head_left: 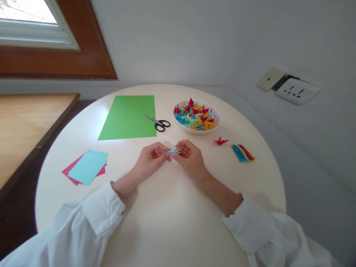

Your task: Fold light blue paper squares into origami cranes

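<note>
Between my two hands, over the middle of the round white table point(172, 207), is a small folded piece of light blue paper point(174, 150). My left hand point(152, 155) pinches its left end with thumb and fingers. On the other side my right hand point(190, 157) grips it the same way, and the thumbs nearly meet. Fingers cover much of the paper, so its exact folded shape is hard to make out. To the right of my right hand lies a red paper crane point(220, 141). Beyond the hands are scissors point(158, 122) with black handles, partly on a green sheet point(129, 116).
A white bowl point(191, 130) full of colourful paper cranes stands at the back right. Several folded paper strips point(243, 153) lie near the right edge. Blue paper squares point(87, 167) overlap pink ones point(71, 170) at the left. A wall socket point(297, 91) is on the right.
</note>
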### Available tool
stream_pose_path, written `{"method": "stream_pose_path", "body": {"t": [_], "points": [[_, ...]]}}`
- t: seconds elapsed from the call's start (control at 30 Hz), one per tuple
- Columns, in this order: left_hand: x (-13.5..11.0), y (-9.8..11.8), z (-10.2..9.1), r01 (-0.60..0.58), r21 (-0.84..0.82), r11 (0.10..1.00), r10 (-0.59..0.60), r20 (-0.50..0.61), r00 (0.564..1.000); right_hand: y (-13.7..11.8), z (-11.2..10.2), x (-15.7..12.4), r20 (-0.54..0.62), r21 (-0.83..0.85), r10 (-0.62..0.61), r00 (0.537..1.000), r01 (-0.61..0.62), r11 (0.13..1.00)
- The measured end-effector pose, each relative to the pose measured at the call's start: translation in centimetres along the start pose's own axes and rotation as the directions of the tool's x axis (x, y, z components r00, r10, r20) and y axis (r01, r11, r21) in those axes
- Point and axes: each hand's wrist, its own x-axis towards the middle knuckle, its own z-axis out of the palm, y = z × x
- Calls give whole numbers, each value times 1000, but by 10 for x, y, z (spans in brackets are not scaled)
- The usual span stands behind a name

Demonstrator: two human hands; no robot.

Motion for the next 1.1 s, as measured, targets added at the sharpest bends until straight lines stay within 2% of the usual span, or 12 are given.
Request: {"method": "stream_pose_path", "body": {"t": [0.47, 0.93, 1.1], "points": [[1, -2, -2, -71, 106, 992, 70, 15, 997, 0, -1, 2, 39, 81, 60, 997, -63, 995], [1, 0, -2, -10, -3, 1000, 10, 0, 1000, 0, -6, 4, 82, 140, 67, 994, -78, 987], [0, 2, 0, 27, -59, 998, -24, 49, 999, -3, -7, 6, 42, 92, 31, 999, -35, 995]]}}
